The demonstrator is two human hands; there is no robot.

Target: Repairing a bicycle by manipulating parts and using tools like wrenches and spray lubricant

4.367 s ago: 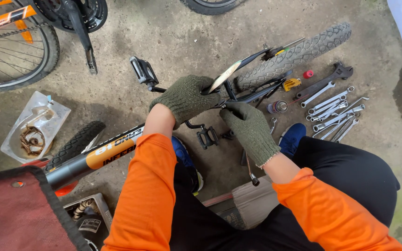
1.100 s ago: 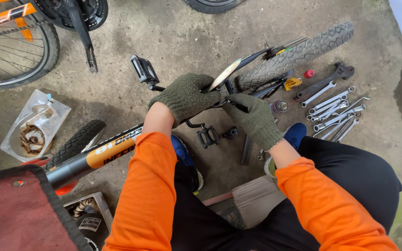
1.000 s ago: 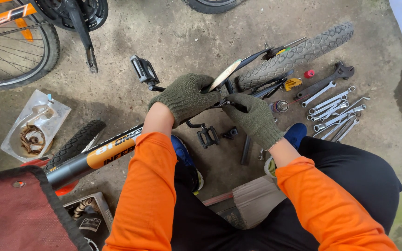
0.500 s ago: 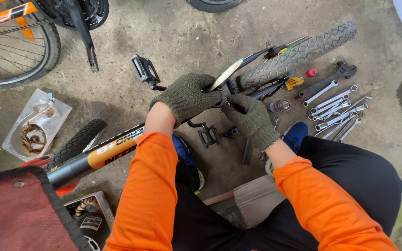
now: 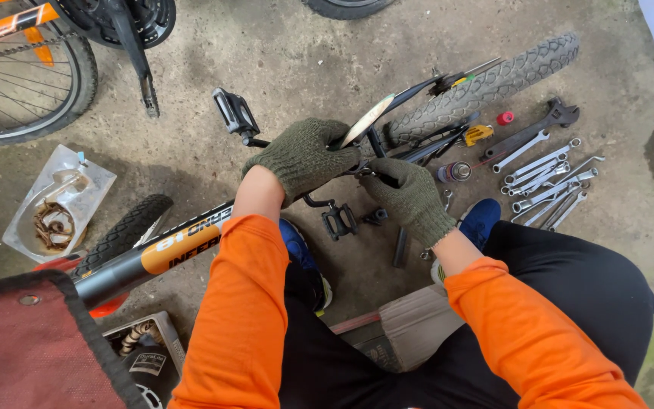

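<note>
A: What do the hands do now?

B: The left hand in an olive knitted glove (image 5: pixel 302 155) has its fingers curled tight around the middle of the bicycle, over the black crank arm with a black pedal (image 5: pixel 234 115). The right hand in the same kind of glove (image 5: pixel 410 198) has its fingers pressed together on a small dark metal part (image 5: pixel 366 171) beside the crank. I cannot tell what the part is.

A: What has changed?

B: Little. A few seconds ago the right hand was lower, away from the crank. It has since come up and now meets the left hand there, so both hands work at one spot.

A: And around them?

B: The row of silver wrenches (image 5: pixel 545 180) lies on the grey concrete floor (image 5: pixel 281 53), as before. The knobby black tyre (image 5: pixel 486 85) is unmoved.
</note>
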